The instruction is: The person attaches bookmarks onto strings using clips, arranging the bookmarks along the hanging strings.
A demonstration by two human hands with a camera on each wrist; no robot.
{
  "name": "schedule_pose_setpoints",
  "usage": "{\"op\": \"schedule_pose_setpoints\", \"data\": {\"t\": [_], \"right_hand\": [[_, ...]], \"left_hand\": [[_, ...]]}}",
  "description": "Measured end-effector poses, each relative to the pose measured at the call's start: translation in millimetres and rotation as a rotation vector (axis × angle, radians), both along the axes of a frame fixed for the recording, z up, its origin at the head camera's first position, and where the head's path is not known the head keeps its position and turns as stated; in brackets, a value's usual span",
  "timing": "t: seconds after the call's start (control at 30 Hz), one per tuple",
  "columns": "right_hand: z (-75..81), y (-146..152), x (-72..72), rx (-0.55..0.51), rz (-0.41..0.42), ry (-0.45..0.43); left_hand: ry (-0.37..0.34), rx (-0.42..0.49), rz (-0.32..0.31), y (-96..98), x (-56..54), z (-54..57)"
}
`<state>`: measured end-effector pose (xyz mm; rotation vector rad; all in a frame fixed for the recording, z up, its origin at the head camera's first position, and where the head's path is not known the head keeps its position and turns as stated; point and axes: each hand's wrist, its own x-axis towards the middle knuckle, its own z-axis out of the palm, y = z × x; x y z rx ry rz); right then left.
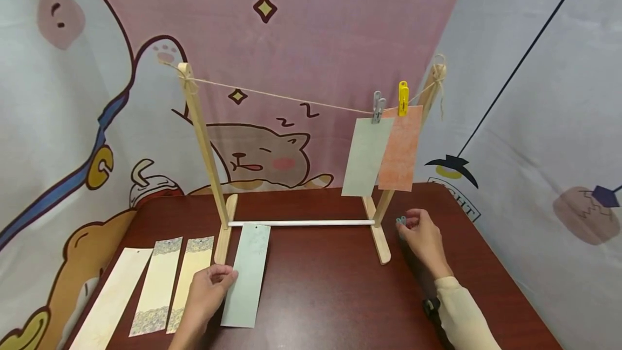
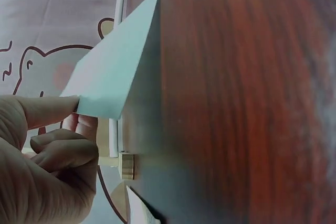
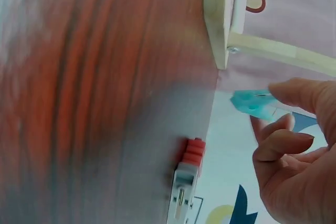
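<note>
My left hand (image 1: 208, 289) pinches a pale green paper bookmark (image 1: 247, 280) by its left edge between thumb and fingers. In the left wrist view the bookmark (image 2: 113, 72) slants up from the tabletop. My right hand (image 1: 426, 239), right of the stand's foot, pinches a teal clothespin (image 3: 254, 103) at thumb and fingertip. Above, a twine line (image 1: 272, 93) sags between two wooden posts. A grey clothespin (image 1: 378, 108) holds a pale green bookmark (image 1: 365, 158) on it, and a yellow clothespin (image 1: 403, 99) an orange one (image 1: 402, 161), partly covered by the green.
A cream bookmark (image 1: 114, 296) and two lace-patterned bookmarks (image 1: 156, 285) lie at the table's left. Below the line runs a white rod (image 1: 311, 223) between wooden feet (image 1: 376, 231). Red (image 3: 193, 153) and grey clothespins (image 3: 182, 192) lie under the right hand. A printed cloth hangs behind.
</note>
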<state>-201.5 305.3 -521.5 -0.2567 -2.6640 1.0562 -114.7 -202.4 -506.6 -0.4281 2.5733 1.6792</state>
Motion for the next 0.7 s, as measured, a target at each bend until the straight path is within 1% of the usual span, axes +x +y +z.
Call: {"op": "schedule_pose_setpoints", "data": {"t": [0.07,0.17,0.23,0.3,0.37,0.43,0.5,0.6,0.7], "right_hand": [[2.6,-0.7,1.0,-0.092,-0.016,0.017],[8.5,-0.5,3.6,-0.3,-0.015,0.005],[12.7,0.1,5.8,-0.431,-0.011,-0.011],[16.9,0.1,8.6,-0.519,0.0,-0.026],[21.1,-1.2,10.8,-0.555,0.025,-0.017],[25.5,-4.0,11.9,-0.582,0.058,0.009],[29.2,-7.4,11.7,-0.599,0.094,0.048],[35.2,-13.4,10.9,-0.636,0.121,0.105],[40.4,-18.1,9.6,-0.658,0.115,0.145]], "left_hand": [[0.024,0.017,0.01,2.2,-0.1,0.5],[0.071,0.041,0.041,6.0,-0.5,1.6],[0.121,0.064,0.063,9.0,-1.4,1.7],[0.177,0.087,0.082,12.4,-2.5,2.4],[0.238,0.116,0.087,16.2,-3.7,4.0],[0.293,0.143,0.075,19.1,-5.2,5.6],[0.325,0.165,0.062,22.2,-6.6,7.9],[0.342,0.186,0.049,26.5,-8.7,10.5],[0.335,0.204,0.047,31.3,-10.8,13.0]]}}
